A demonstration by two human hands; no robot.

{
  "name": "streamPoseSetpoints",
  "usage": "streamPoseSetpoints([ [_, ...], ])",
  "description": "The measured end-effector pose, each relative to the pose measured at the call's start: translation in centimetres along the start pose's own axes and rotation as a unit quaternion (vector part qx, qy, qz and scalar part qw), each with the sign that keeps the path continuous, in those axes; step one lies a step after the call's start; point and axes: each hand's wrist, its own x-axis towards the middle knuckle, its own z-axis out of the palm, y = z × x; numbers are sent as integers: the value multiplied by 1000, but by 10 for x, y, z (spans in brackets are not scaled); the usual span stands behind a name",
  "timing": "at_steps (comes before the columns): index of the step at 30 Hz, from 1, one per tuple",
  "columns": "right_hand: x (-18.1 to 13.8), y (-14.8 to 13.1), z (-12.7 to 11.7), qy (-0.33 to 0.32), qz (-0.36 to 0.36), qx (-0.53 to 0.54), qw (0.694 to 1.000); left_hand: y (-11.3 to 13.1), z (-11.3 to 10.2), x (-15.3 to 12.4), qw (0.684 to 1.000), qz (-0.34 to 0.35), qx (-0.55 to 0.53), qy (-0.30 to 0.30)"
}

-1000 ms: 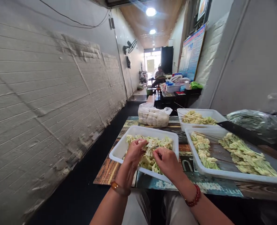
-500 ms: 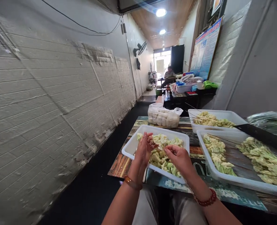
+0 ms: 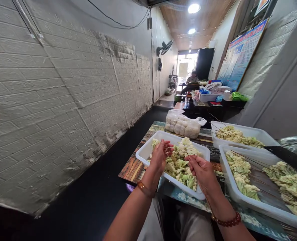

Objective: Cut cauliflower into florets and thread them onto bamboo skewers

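Observation:
My left hand (image 3: 160,155) is over the left part of a white plastic tray (image 3: 144,154), its fingers apart and nothing visible in them. Loose cauliflower florets (image 3: 178,169) fill much of that tray. My right hand (image 3: 201,169) pinches a thin skewer (image 3: 212,210), mostly hidden by the hand, with part of it showing along the wrist. Pale cauliflower pieces (image 3: 186,146) stand just beyond the right fingertips and seem to be on this skewer.
On the right, a second tray (image 3: 225,177) and a third tray (image 3: 269,134) hold skewered cauliflower. Behind my tray lies a clear bag of white round items (image 3: 183,125). A wall (image 3: 88,100) runs along the left. Farther back a person (image 3: 192,78) sits at a table.
The view has turned a little to the right. My hands have drawn farther apart; the left fingers have come away from the cauliflower pieces, which stay at my right fingertips.

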Motion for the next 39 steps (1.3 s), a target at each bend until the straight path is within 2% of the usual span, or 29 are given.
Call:
streamPoseSetpoints([
  [3,-1,1,-1,-2,-3,-28,1000,1,2,-3,999,-8,22,-22],
  [8,-1,5,-1,-11,-16,-86,996,2,4,-8,993,-40,57,-100],
  [12,0,7,-1,-16,-31,-161,986,1,3,-9,987,-30,80,-139],
  [15,-1,7,-1,-30,-33,-174,984,1,4,-9,988,-23,71,-133],
  [24,-2,6,-2,-41,-13,-119,992,-1,6,-9,991,-28,63,-117],
  [33,-2,-1,2,-44,-26,-127,991,7,13,-16,981,-56,62,-177],
  [39,0,-4,5,-69,-32,-164,983,1,15,-12,992,-18,58,-106],
])
